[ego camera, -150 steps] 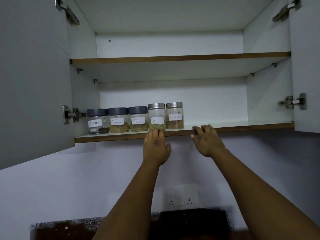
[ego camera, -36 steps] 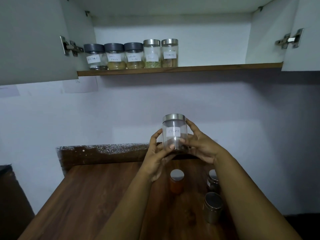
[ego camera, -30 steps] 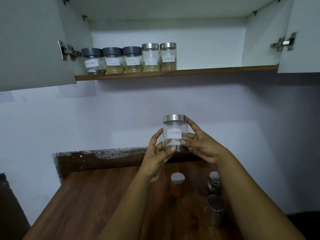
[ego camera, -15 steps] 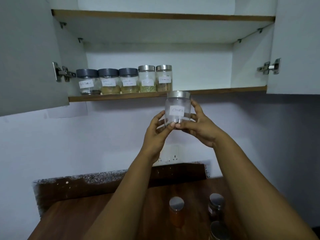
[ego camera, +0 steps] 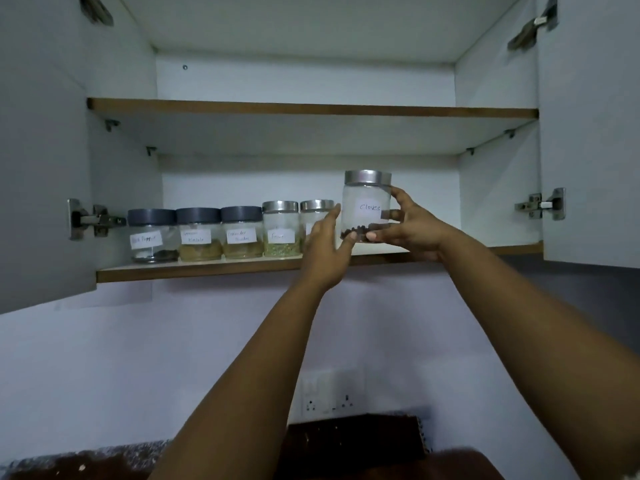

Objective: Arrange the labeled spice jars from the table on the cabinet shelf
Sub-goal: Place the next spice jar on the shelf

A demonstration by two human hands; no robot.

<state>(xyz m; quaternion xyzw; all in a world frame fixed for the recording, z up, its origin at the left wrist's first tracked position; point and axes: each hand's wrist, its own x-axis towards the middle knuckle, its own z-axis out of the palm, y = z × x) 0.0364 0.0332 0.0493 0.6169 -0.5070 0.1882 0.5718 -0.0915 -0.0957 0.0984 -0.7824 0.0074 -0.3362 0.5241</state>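
Note:
A glass jar labelled "Cloves" (ego camera: 367, 206), with a steel lid and dark cloves at its bottom, is held just above the lower cabinet shelf (ego camera: 207, 266), right of the jar row. My right hand (ego camera: 410, 225) grips its right side with curled fingers and thumb. My left hand (ego camera: 327, 245) touches its lower left side with fairly straight fingers. On the shelf stand several labelled jars: three with grey lids (ego camera: 199, 233) at the left, then two with steel lids (ego camera: 280, 228). My left hand partly hides the rightmost one.
The upper shelf (ego camera: 311, 109) holds nothing visible. Both cabinet doors stand open, with hinges at left (ego camera: 86, 220) and right (ego camera: 543, 206). Bare shelf runs right of the held jar. A wall socket (ego camera: 329, 393) sits below, above the dark table's back edge (ego camera: 353, 434).
Both hands lifted the cloves jar from over the table up to shelf height, right of the jar row. The view tilted up, so the table jars have left the picture.

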